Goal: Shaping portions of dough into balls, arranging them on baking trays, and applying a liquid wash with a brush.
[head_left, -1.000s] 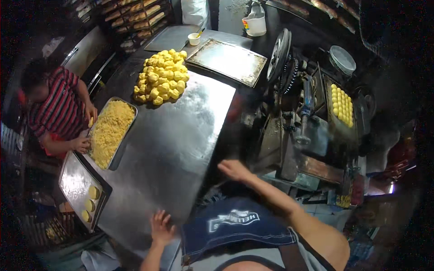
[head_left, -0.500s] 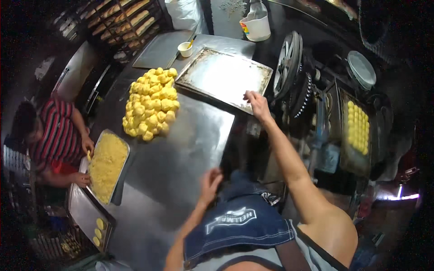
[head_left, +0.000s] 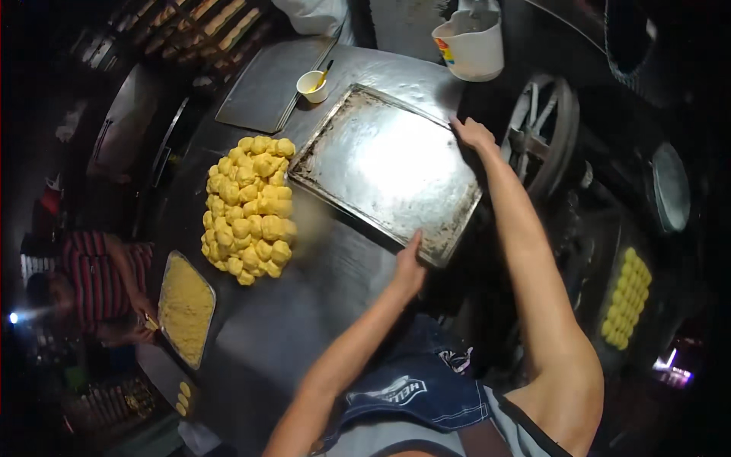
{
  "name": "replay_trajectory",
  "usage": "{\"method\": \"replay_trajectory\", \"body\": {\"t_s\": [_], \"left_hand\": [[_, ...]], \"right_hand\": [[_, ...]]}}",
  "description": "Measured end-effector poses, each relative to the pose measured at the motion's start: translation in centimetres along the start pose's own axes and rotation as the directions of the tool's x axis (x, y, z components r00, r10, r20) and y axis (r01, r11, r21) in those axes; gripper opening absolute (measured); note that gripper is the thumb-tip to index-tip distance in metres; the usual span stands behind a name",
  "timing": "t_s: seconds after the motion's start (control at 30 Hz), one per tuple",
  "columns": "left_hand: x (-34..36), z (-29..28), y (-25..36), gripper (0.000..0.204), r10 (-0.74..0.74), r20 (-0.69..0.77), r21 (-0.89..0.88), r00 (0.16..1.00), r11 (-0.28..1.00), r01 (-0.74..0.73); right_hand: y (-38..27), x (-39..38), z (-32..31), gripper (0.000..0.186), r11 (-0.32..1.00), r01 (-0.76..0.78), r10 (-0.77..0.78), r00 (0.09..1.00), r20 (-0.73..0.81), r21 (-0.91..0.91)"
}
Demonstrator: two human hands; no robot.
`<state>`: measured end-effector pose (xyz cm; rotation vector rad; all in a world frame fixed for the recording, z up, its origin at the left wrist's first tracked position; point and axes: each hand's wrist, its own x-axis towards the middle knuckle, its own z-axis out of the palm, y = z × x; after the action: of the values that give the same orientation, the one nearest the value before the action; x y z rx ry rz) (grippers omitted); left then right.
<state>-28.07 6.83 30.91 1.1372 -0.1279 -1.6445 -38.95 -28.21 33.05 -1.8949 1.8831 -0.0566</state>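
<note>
A worn metal baking tray [head_left: 373,156] lies tilted across the far right part of the metal worktable, with bare metal showing inside it. My left hand [head_left: 410,270] is closed on its near edge, the thumb over the rim. My right hand [head_left: 476,135] grips the tray's far right edge, with the arm stretched out. Left of the tray sits a large pile of yellow dough balls [head_left: 247,209], close to the tray's left corner.
A white cup [head_left: 311,93] with a yellow-handled tool and flat metal trays [head_left: 266,87] stand at the back. A person [head_left: 110,282] works at the left beside a tray of yellow crumbs [head_left: 186,312]. A large spoked wheel [head_left: 544,137] and a white jug [head_left: 472,46] are at right.
My left hand has moved up and forward from near my apron onto the tray's near edge. My right hand has shifted along the tray to its far right edge. The view has turned.
</note>
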Motion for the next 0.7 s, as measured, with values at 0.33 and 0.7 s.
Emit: {"method": "replay_trajectory", "body": {"t_s": [0.33,0.7], "left_hand": [[-6.7,0.1,6.5,0.072,0.242,-0.352,0.513,0.904,0.858,-0.030],[-23.6,-11.7,-0.7,0.061,0.728,-0.108,0.881,0.676,0.386,-0.275]], "right_hand": [[2.8,-1.6,3.5,0.092,1.000,0.014,-0.014,0.981,0.194,0.005],[4.5,-31.5,9.5,0.110,0.566,0.021,-0.231,0.964,0.134,0.824]]}}
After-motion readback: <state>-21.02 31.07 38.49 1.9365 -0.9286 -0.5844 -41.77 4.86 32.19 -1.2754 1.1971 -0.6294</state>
